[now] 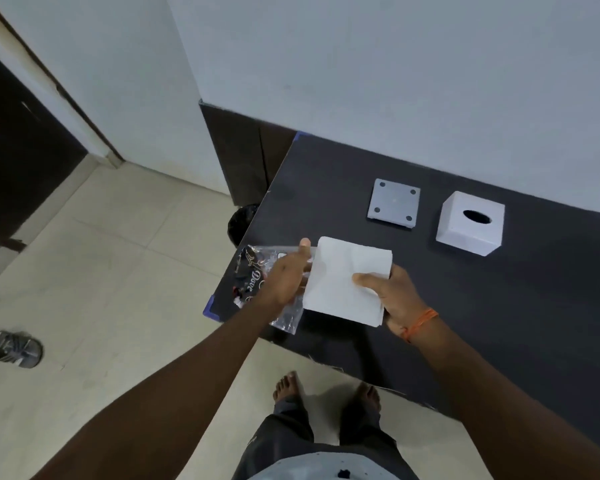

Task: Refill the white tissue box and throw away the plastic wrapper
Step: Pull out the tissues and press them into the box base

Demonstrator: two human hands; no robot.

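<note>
Soft, floppy tissue stack [347,278] is pinched at its edge by right hand [395,299]; crinkly wrapper [257,275] gripped by left hand [288,275].

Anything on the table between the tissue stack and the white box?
Nothing visible. The tissues, in the right hand, have bare table between them and the box. The grey plate lies left of the box, off that line.

Both arms bare, no sleeves. Thin orange thread band [420,323] around right wrist. Dark grey trousers [291,431] on legs, feet bare [286,386]. Pale grey shirt hem [326,467] with dark spot, near edge.
</note>
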